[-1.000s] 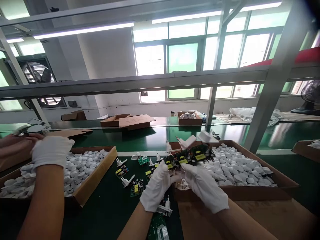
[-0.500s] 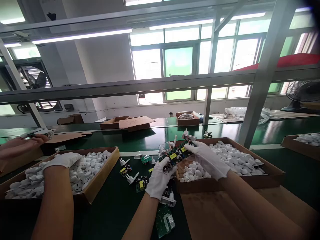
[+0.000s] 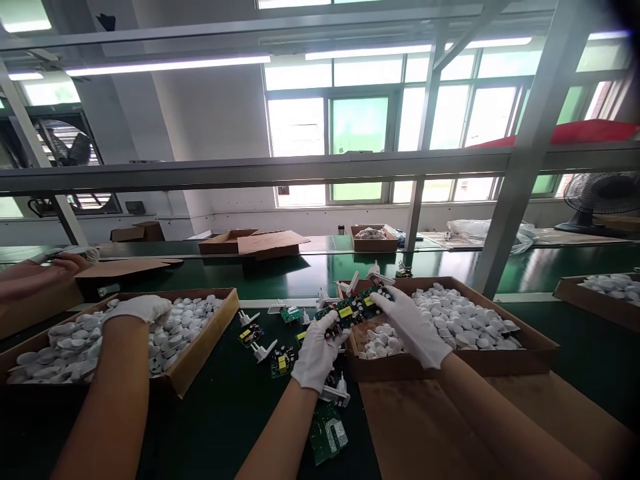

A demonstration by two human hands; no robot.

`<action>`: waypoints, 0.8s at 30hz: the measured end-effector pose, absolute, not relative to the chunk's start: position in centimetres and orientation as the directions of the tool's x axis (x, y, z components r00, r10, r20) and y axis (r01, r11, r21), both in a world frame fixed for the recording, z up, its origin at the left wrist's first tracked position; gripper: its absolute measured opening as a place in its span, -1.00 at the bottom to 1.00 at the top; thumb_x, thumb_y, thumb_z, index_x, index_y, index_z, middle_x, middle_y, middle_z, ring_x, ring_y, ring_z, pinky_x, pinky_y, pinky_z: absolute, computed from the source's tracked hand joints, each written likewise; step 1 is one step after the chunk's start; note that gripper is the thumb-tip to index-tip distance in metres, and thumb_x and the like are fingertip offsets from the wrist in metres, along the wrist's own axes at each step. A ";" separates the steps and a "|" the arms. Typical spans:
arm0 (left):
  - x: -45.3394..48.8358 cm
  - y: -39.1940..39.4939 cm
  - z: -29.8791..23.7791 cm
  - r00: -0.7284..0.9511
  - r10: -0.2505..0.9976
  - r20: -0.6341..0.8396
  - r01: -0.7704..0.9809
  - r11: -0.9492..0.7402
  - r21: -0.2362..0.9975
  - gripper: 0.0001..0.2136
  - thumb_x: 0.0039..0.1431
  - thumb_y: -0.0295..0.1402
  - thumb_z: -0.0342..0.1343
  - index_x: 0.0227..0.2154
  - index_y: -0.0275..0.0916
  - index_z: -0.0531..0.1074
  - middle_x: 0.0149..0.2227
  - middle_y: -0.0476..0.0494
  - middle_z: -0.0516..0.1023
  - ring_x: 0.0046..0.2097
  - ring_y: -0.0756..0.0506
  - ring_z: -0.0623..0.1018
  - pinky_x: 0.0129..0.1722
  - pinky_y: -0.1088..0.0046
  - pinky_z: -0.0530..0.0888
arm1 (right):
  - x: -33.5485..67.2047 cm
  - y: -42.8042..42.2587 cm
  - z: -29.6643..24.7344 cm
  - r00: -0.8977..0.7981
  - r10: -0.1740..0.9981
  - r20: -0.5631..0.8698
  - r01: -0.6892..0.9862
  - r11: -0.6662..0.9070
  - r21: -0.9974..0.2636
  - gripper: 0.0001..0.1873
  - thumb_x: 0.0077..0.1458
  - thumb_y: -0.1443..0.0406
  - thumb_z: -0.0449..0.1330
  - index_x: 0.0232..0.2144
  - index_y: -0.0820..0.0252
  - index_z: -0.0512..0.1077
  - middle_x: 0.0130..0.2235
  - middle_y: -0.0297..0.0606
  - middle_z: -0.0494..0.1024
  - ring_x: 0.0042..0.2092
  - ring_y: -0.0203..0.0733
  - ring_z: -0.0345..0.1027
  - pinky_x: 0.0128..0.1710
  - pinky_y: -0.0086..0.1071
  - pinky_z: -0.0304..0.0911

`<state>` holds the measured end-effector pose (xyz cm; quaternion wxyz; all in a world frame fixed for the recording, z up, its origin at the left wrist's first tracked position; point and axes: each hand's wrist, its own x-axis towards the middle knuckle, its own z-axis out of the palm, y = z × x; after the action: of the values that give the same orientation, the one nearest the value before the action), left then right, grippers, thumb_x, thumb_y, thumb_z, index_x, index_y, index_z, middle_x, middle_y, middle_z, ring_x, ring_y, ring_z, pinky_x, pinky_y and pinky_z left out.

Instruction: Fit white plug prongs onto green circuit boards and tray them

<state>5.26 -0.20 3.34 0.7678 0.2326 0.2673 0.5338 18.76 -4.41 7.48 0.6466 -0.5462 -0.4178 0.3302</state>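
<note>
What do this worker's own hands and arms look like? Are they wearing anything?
The person's left hand and right hand each wear a close-fitting white glove, apparently cloth, with separate fingers, ending at the wrist. Both forearms are bare: no sleeves, and no watch or band shows.

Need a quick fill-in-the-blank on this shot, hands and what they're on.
The left hand and right hand hold a strip of green ____ boards.
The ____ hand reaches over the cardboard tray of white discs.
Both hands wear white ____.

Missing words: circuit; right; gloves.
</note>
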 end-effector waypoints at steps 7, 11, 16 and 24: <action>4.7 -0.7 3.6 0.349 0.921 -0.173 -0.711 0.380 0.591 -0.91 0.00 -0.60 0.04 -0.49 -0.31 0.35 -0.42 -0.09 0.47 -0.39 -0.03 0.49 -0.57 0.60 0.46 | 19.7 -5.2 6.6 0.259 0.965 0.029 -0.466 0.151 -0.872 -0.77 -0.19 0.27 0.23 -0.39 0.17 0.35 -0.46 -0.33 0.48 -0.42 -0.22 0.37 -0.47 -0.41 0.36; 4.7 -0.6 3.3 0.406 0.902 -0.146 -0.711 0.412 0.570 -0.91 0.04 -0.57 0.00 -0.48 -0.33 0.36 -0.43 -0.09 0.47 -0.44 0.00 0.48 -0.62 0.63 0.43 | 18.8 -5.9 6.7 0.247 0.967 -0.063 -0.542 0.084 -0.836 -0.71 -0.10 0.26 0.18 -0.27 0.22 0.31 -0.47 -0.32 0.48 -0.44 -0.23 0.38 -0.42 -0.35 0.37; 4.9 0.3 3.2 0.388 0.914 -0.118 -0.708 0.377 0.598 -0.92 0.02 -0.57 0.03 -0.44 -0.33 0.39 -0.40 -0.10 0.47 -0.42 0.01 0.48 -0.55 0.64 0.44 | 16.7 -6.6 7.6 0.252 0.968 -0.009 -0.585 0.145 -0.798 -0.67 -0.06 0.26 0.14 -0.18 0.18 0.27 -0.29 -0.27 0.49 -0.27 -0.18 0.38 -0.29 -0.29 0.37; -2.5 -0.8 3.5 0.256 0.963 -0.080 -0.563 0.216 0.798 -0.77 -0.06 -0.34 0.15 -0.30 -0.33 0.39 -0.31 -0.28 0.44 -0.31 -0.15 0.48 -0.44 0.39 0.47 | 18.1 -6.7 7.0 0.352 0.936 -0.018 -0.582 0.204 -0.787 -0.63 -0.14 0.28 0.21 -0.19 0.04 0.29 -0.25 -0.40 0.48 -0.20 -0.19 0.35 -0.33 -0.32 0.40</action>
<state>-2.53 -0.79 3.49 0.7193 0.3329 0.3008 0.5304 18.09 -6.71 7.04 0.7370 -0.3646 -0.2427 0.5148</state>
